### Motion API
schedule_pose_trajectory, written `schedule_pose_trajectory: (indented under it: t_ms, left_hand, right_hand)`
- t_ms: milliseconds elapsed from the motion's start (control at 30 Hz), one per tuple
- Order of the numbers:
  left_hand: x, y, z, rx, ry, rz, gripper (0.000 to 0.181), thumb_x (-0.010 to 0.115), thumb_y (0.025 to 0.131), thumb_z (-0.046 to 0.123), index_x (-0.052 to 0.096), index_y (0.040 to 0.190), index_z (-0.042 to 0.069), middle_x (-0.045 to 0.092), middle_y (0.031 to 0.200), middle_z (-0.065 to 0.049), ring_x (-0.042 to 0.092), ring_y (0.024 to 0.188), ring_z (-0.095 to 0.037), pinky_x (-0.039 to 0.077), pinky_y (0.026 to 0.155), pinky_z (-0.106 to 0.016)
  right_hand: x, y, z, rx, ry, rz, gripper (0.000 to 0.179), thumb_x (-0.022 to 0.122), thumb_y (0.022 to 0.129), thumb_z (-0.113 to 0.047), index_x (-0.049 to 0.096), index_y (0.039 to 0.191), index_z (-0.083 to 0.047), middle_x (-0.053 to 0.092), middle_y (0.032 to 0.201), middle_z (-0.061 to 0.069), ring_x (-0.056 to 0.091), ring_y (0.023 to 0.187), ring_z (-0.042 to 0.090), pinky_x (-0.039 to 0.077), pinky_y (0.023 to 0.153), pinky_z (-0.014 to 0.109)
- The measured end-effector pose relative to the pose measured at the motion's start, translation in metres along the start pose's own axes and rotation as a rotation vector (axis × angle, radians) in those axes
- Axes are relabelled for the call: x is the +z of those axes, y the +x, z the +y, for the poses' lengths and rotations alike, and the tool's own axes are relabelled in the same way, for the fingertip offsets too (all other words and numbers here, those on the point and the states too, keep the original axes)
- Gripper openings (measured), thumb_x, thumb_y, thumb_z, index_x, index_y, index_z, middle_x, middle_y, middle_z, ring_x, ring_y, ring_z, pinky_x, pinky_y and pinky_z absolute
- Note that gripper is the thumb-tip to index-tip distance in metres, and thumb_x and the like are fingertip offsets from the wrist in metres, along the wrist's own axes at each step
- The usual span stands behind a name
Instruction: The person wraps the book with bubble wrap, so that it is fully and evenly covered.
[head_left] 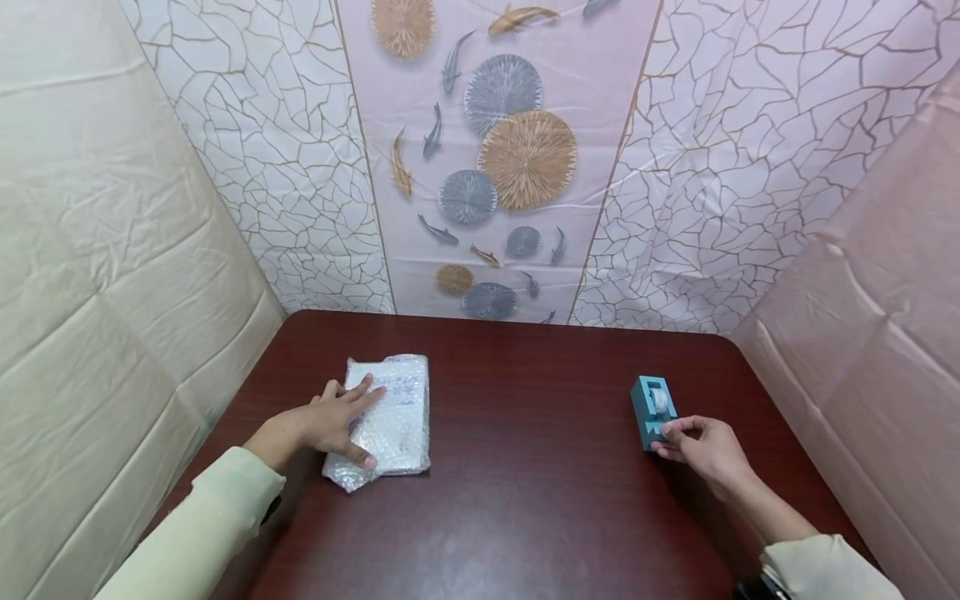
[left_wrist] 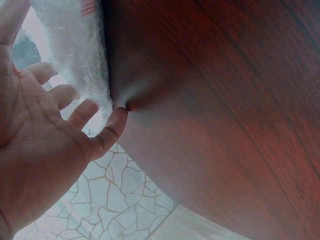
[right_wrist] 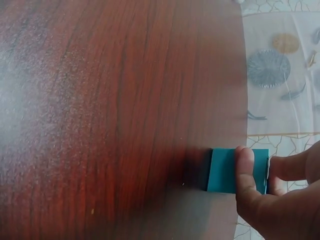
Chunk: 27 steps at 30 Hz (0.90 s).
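Note:
On the left of the table lies a flat package in bubble wrap (head_left: 397, 417), white beneath the clear plastic. My left hand (head_left: 333, 423) rests on its left part with the fingers spread; the left wrist view shows the palm and fingertips along the wrap (left_wrist: 80, 50). Over on the right, a blue tape dispenser (head_left: 645, 412) stands on the table with a roll of clear tape in it. My right hand (head_left: 705, 450) pinches its near end. Seen from the right wrist, the thumb lies across the end of the dispenser (right_wrist: 222, 170) while the other fingers are partly hidden.
The dark red-brown wooden table (head_left: 525, 467) has rounded far corners. Behind it hangs a patterned cloth (head_left: 480, 250) with fish and round motifs. Pale fabric walls (head_left: 112, 275) close in the left and right sides.

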<state>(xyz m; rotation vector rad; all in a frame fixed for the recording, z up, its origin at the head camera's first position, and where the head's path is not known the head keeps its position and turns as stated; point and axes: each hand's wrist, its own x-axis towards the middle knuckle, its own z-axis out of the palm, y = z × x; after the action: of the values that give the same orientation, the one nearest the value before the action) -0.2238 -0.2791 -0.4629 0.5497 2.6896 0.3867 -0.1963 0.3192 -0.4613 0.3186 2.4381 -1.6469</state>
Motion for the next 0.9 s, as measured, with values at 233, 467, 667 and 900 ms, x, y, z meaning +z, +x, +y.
schedule_pose_trajectory:
  t_ms: [233, 467, 667, 900]
  left_hand:
    - [0.000, -0.002, 0.004, -0.004, -0.013, -0.009, 0.129, 0.096, 0.078, 0.059, 0.026, 0.176, 0.012, 0.012, 0.185, -0.022, 0.032, 0.145, -0.047, 0.043, 0.109, -0.071]
    - [-0.001, -0.001, 0.002, -0.004, -0.021, -0.008, 0.130, 0.096, 0.078, 0.060, 0.025, 0.176, 0.012, 0.010, 0.185, -0.023, 0.029, 0.148, -0.049, 0.041, 0.112, -0.075]
    - [-0.001, 0.000, 0.001, -0.005, -0.005, -0.007, 0.130, 0.095, 0.078, 0.061, 0.025, 0.176, 0.012, 0.010, 0.185, -0.023, 0.030, 0.147, -0.049, 0.043, 0.109, -0.072]
    - [0.000, 0.000, 0.000, 0.009, -0.006, -0.004, 0.132, 0.094, 0.077, 0.064, 0.025, 0.176, 0.011, 0.011, 0.184, -0.025, 0.031, 0.143, -0.049, 0.041, 0.109, -0.074]
  right_hand:
    - [-0.001, -0.001, 0.007, 0.015, 0.046, -0.010, 0.032, 0.059, 0.111, -0.004, 0.056, 0.132, 0.021, 0.075, 0.116, 0.019, 0.082, 0.090, 0.009, 0.067, 0.089, 0.030]
    - [0.000, -0.005, 0.016, -0.001, 0.129, -0.023, 0.024, 0.053, 0.113, -0.002, 0.060, 0.125, 0.017, 0.052, 0.153, 0.032, 0.079, 0.097, 0.003, 0.065, 0.094, 0.026]
    - [0.005, -0.012, 0.029, -0.080, 0.091, 0.019, 0.019, 0.067, 0.110, -0.009, 0.073, 0.109, 0.009, 0.048, 0.160, 0.024, 0.078, 0.101, -0.002, 0.060, 0.092, 0.015]
    - [0.007, -0.014, 0.042, -0.190, 0.096, 0.035, 0.018, 0.071, 0.108, -0.009, 0.075, 0.105, 0.009, 0.057, 0.137, -0.007, 0.079, 0.107, -0.001, 0.056, 0.092, 0.010]
